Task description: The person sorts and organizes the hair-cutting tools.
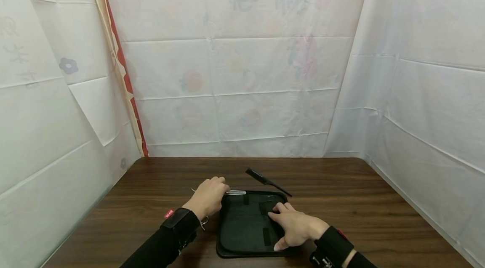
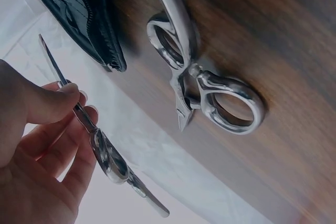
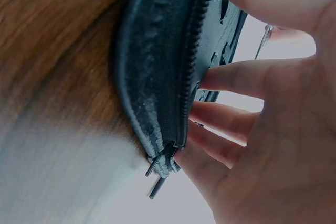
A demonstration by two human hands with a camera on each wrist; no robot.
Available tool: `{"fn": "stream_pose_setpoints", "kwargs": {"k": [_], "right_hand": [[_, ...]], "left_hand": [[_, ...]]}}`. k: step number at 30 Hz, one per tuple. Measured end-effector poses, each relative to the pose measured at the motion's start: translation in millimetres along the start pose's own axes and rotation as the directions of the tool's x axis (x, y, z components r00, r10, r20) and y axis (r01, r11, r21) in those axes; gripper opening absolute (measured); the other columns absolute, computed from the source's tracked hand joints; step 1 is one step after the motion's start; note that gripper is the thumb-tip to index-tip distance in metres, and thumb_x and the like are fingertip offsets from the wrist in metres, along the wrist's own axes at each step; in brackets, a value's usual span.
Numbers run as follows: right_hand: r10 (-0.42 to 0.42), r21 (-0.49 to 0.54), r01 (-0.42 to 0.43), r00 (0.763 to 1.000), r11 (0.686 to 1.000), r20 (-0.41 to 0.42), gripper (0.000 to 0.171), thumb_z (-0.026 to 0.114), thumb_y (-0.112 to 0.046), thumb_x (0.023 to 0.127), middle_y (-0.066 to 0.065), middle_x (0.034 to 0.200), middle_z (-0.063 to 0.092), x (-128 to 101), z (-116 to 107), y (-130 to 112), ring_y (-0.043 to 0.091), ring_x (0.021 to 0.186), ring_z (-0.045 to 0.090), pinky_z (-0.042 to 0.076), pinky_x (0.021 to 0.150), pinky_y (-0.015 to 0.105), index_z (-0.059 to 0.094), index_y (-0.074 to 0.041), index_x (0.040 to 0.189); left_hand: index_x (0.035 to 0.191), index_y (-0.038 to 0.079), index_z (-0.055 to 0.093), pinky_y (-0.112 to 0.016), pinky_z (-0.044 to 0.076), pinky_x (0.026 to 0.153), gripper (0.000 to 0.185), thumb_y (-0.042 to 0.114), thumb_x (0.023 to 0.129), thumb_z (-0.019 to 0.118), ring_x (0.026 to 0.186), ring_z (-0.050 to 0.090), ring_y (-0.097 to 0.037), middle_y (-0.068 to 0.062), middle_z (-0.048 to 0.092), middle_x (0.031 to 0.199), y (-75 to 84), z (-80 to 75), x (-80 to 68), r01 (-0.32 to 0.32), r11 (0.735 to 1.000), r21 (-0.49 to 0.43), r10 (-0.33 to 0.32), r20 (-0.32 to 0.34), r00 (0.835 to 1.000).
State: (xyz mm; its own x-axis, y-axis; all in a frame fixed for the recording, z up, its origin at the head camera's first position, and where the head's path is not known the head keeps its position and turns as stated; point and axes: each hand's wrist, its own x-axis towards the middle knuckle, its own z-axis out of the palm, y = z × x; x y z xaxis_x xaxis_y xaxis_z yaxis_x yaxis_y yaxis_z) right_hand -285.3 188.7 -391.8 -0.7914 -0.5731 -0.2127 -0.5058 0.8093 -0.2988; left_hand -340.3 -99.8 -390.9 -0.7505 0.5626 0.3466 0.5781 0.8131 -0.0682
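A black zip case (image 1: 242, 234) lies open on the wooden table (image 1: 341, 200). My left hand (image 1: 221, 190) is at the case's far left corner and pinches a slim silver tool (image 1: 235, 192) between thumb and fingers (image 2: 52, 103); the tool (image 2: 100, 145) has a loop partway along. A pair of silver scissors (image 2: 205, 82) lies on the table just beside this hand, next to the case's edge (image 2: 79, 14). My right hand (image 1: 282, 226) rests flat on the case's inner lining, fingers (image 3: 231, 82) spread near the zipper (image 3: 184, 77).
A black tail comb (image 1: 265, 180) lies on the table just behind the case. White sheets (image 1: 235, 91) wall in the table on three sides. The zipper pull (image 3: 157, 177) hangs off the case's rim.
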Motion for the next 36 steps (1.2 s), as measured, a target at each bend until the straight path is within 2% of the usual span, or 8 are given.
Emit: {"fn": "stream_pose_setpoints", "kwargs": {"k": [15, 25, 31, 36], "right_hand": [[0.004, -0.02, -0.004, 1.0, 1.0, 0.012, 0.083, 0.08, -0.045, 0.085, 0.005, 0.145, 0.041, 0, 1, -1, 0.021, 0.128, 0.04, 0.046, 0.098, 0.037, 0.047, -0.009, 0.152], [0.012, -0.035, -0.012, 1.0, 0.999, 0.011, 0.083, 0.08, -0.045, 0.085, 0.004, 0.144, 0.041, 1, 1, -2, 0.022, 0.129, 0.04, 0.047, 0.099, 0.038, 0.047, -0.009, 0.152], [0.005, -0.051, -0.005, 1.0, 0.999, 0.003, 0.083, 0.08, -0.046, 0.085, 0.004, 0.143, 0.041, 1, 0, -2, 0.021, 0.126, 0.04, 0.047, 0.098, 0.037, 0.047, -0.009, 0.152], [0.005, -0.076, -0.005, 1.0, 0.997, 0.0, 0.083, 0.08, -0.046, 0.085, 0.003, 0.141, 0.042, 2, 0, -3, 0.019, 0.123, 0.041, 0.047, 0.096, 0.035, 0.047, -0.008, 0.152]], "left_hand": [[0.096, 0.009, 0.078, -0.043, 0.052, 0.085, 0.022, -0.003, 0.079, 0.083, 0.092, 0.062, -0.025, -0.003, 0.062, 0.09, 0.7, 4.2, -0.7, 0.017, 0.999, 0.027, -0.018, 0.058, 0.998], [0.091, 0.011, 0.076, -0.042, 0.052, 0.083, 0.017, 0.001, 0.079, 0.084, 0.089, 0.061, -0.024, -0.002, 0.059, 0.087, 0.8, 9.7, -0.9, -0.003, 0.998, 0.067, -0.002, 0.072, 0.997], [0.089, 0.011, 0.075, -0.042, 0.052, 0.081, 0.017, 0.0, 0.079, 0.084, 0.089, 0.062, -0.025, -0.003, 0.059, 0.086, -2.7, 10.0, -0.7, 0.027, 0.998, 0.064, -0.033, 0.079, 0.996], [0.09, 0.01, 0.076, -0.042, 0.052, 0.079, 0.016, 0.0, 0.08, 0.084, 0.088, 0.062, -0.025, -0.003, 0.059, 0.086, -2.6, 11.5, -3.0, 0.009, 0.998, 0.062, -0.014, 0.077, 0.997]]}}
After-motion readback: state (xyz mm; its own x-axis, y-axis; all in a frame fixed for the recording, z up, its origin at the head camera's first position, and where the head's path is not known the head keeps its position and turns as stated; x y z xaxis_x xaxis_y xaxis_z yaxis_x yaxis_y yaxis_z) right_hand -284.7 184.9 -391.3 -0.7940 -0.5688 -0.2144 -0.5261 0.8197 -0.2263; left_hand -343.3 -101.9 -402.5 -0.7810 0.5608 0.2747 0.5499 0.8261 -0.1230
